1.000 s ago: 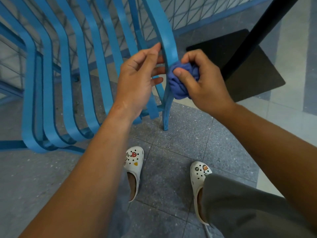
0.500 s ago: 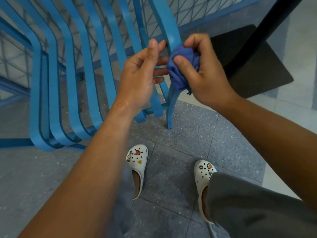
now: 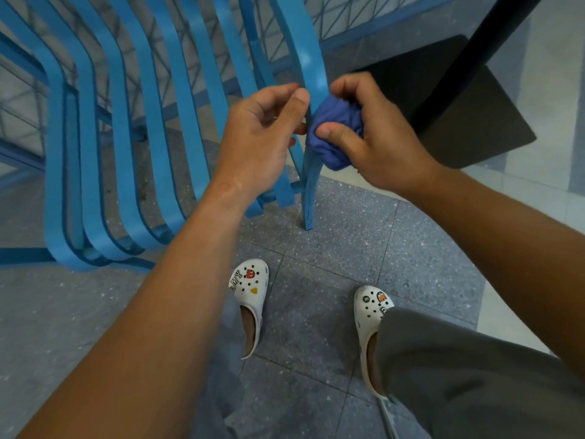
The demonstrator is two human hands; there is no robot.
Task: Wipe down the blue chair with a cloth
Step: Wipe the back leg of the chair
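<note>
Wiping the outer slat of the blue metal slatted chair (image 3: pixel 152 128).
My right hand (image 3: pixel 380 137) pinches the bunched blue cloth (image 3: pixel 335 134) onto the slat; my left hand (image 3: pixel 259 134), fingers curled, steadies it from behind.

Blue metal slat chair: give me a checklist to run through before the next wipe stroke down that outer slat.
1. Bunched dark blue cloth gripped firmly in the right hand: ok.
2. Cloth in contact with the outermost slat of the blue metal slat chair: ok.
3. Left hand steadying the same slat: ok, its fingers curl at the slat's edge.
4. Slat below the cloth free of obstructions down to the grey speckled floor: ok.
5. White clogs clear of the chair leg: ok.
6. Cloth damp enough: cannot tell.
</note>
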